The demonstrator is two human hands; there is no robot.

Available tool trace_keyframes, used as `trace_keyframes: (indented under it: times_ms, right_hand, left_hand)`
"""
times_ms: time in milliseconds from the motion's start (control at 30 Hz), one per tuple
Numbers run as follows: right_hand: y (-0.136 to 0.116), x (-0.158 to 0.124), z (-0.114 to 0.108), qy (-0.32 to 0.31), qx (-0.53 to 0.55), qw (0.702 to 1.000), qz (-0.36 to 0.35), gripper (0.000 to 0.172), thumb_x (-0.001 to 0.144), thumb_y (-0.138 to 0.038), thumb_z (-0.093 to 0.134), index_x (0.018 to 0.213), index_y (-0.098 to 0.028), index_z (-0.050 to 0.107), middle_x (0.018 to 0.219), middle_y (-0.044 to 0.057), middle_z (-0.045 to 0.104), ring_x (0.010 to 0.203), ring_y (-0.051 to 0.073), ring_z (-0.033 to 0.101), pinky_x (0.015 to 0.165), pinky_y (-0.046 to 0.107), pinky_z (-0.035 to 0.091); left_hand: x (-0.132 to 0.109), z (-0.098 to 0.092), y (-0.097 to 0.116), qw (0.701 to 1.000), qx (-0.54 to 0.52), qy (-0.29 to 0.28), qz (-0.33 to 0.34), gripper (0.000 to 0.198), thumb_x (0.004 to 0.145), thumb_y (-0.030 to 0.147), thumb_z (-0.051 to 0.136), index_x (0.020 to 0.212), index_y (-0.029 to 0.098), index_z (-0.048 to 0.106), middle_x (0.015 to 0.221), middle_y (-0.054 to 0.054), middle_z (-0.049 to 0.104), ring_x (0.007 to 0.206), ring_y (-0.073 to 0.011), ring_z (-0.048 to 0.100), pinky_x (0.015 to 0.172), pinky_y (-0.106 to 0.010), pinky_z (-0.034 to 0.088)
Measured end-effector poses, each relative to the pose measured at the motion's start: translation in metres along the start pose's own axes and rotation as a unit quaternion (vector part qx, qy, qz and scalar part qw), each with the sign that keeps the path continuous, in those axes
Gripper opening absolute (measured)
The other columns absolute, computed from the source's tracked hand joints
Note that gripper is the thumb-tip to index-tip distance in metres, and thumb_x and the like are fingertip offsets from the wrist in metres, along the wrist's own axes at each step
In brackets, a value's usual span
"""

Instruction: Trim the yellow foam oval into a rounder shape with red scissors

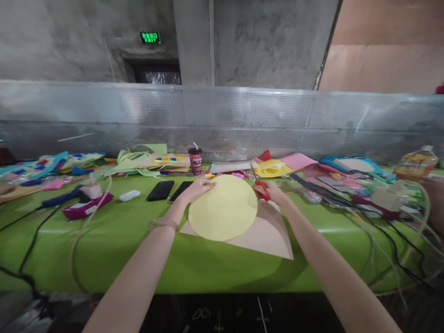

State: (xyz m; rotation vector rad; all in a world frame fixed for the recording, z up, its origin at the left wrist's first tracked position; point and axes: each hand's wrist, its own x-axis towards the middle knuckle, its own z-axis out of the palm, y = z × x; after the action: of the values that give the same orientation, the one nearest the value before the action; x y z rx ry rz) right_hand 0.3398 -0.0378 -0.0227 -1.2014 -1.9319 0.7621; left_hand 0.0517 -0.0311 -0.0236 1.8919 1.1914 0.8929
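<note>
A round sheet of pale yellow paper (222,208) lies in front of me, overlapping a larger pinkish-beige sheet (274,238). My left hand (201,188) is at the upper left rim of the yellow circle, fingers closed on its edge. In my right hand (270,192) is a pair of scissors with red handles (262,190), held beside the circle's right edge. Their blades point up and away from me. Whether the blades touch the paper is hard to see.
Two dark phones (160,190), a white case (129,195) and purple power strips with cables (86,208) lie on the green table. Behind them stand a drink cup (195,161) and coloured paper scraps. A bottle of yellow-orange liquid (416,162) and another person's arm (436,203) are at the right.
</note>
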Motion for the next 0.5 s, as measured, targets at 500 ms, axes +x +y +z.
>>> trace_keyframes:
  times_ms: [500]
  right_hand:
    - [-0.019, -0.005, 0.009, -0.023, 0.091, 0.996, 0.006, 0.022, 0.063, -0.035, 0.061, 0.068, -0.014, 0.057, 0.06, 0.001, 0.056, 0.051, 0.011, 0.048, 0.047, 0.023, 0.037]
  left_hand:
    - [0.002, 0.006, 0.002, 0.994, -0.104, 0.006, 0.016, 0.052, 0.06, 0.045, 0.066, 0.102, 0.017, 0.06, 0.094, -0.009, 0.065, 0.076, -0.0223, 0.062, 0.062, -0.029, 0.048]
